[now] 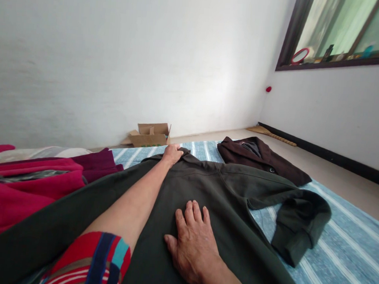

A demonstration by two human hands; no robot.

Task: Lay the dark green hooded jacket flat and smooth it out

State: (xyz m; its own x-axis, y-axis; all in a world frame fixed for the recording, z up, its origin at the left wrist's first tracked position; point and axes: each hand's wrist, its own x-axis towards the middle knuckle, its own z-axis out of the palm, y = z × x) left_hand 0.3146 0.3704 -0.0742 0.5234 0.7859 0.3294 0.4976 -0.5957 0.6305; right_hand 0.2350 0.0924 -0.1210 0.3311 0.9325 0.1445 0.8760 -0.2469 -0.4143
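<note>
With left hand (172, 154) pinching collar (186, 151), right hand (195, 242) spread on dark garment (193, 183), apparently smoothing; next, perhaps straighten bent sleeve (303, 217).

Soft daylight — faint sheen on the wall (217, 85)

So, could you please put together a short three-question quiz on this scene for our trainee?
1. Which hand is at the collar of the dark garment?
2. True or false: the brown jacket and the pink clothing lie on the same side of the dark garment.
3. The right hand on the dark garment is: A) clenched in a fist; B) palm down with fingers extended; C) turned palm up.

Key: 1. The left hand. 2. False; the jacket is on the right, the pink clothing on the left. 3. B.
</note>
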